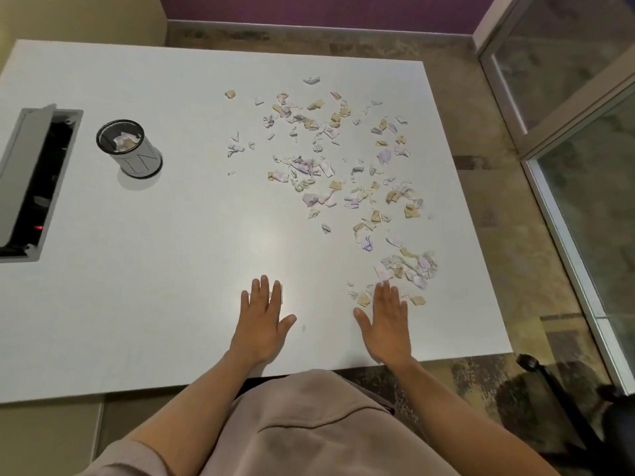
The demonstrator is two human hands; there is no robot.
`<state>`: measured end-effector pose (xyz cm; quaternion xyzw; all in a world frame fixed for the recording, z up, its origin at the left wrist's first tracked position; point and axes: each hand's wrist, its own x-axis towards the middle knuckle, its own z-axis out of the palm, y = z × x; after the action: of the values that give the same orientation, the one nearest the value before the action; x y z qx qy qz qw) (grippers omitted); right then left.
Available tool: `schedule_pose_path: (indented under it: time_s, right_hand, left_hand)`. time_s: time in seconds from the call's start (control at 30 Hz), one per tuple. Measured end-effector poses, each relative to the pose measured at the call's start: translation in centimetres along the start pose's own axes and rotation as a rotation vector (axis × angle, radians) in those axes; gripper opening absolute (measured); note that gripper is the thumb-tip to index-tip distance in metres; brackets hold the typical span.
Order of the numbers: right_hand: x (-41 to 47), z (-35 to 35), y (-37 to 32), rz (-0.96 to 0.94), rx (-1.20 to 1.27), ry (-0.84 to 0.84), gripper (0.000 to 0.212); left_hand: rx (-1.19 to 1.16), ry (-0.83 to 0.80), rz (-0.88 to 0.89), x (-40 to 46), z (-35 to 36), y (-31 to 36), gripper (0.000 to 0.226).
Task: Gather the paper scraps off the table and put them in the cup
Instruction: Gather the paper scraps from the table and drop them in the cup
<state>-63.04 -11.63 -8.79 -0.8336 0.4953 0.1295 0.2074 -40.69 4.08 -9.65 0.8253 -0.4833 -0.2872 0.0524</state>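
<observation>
Big white table (137, 304) in a room with a purple back wall and a mottled brownish floor, glass partition off to the right. Going left to right: there's an open cable hatch (31, 180) cut into the table at the far left, dark inside with a tiny red light. Just right of it sits the cup (132, 149), black rim, a few scraps already in it, with some thin line markings on its side that might be letters, too blurry to read honestly. The left hand (263, 319) lies flat, palm down, fingers spread, holding nothing, one little scrap touching its fingertips. The right hand (386, 321) is also flat and empty, fingertips at the near edge of the paper scraps (330, 159), which are purple, tan and white bits strewn over the table's right half, well apart from the cup.
</observation>
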Motion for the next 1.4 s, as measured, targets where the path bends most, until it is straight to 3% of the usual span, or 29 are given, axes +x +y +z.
schedule_pose_path:
  time_s: [0.27, 0.37, 0.43, 0.57, 0.7, 0.83, 1.03, 1.2, 1.3, 1.4]
  right_hand:
    - [0.1, 0.9, -3.8, -0.348, -0.069, -0.11, 0.073]
    - [0.1, 0.1, -3.3, -0.421, 0.014, -0.058, 0.068]
    - [0.1, -0.9, -2.1, -0.356, 0.057, 0.031, 0.068]
    - [0.6, -2.4, 1.8, -0.033, 0.113, 0.174, 0.072]
    - [1.2, -2.7, 4.5, 0.224, 0.168, 0.129, 0.08]
    - [1.5, -1.7, 4.0, 0.09, 0.112, 0.062, 0.083]
    - [1.4, -1.2, 2.5, -0.21, 0.077, 0.133, 0.082]
    - [3.4, -3.2, 4.7, 0.008, 0.201, 0.335, 0.072]
    - [5.5, -4.5, 6.4, 0.192, 0.232, 0.315, 0.076]
    - [7.4, -5.2, 7.1, 0.222, 0.281, 0.236, 0.083]
  left_hand:
    - [0.08, 0.024, 0.054, -0.3, 2.3, 2.0, 0.08]
    - [0.086, 0.06, 0.06, -0.3, 2.7, 2.5, 0.079]
    - [0.088, 0.072, 0.06, -0.1, 2.8, 2.8, 0.077]
    - [0.066, 0.09, 0.066, 0.5, 2.7, 3.3, 0.073]
    - [0.041, 0.095, 0.087, 1.2, 2.7, 3.9, 0.068]
    - [0.002, 0.095, 0.101, 1.9, 2.6, 4.5, 0.063]
    - [-0.037, 0.095, 0.109, 3.0, 2.2, 5.0, 0.059]
    - [-0.047, 0.064, 0.118, 3.4, 2.1, 4.7, 0.063]
    - [-0.046, 0.042, 0.115, 3.5, 1.9, 4.6, 0.065]
    - [-0.04, 0.024, 0.113, 3.4, 1.7, 4.7, 0.065]
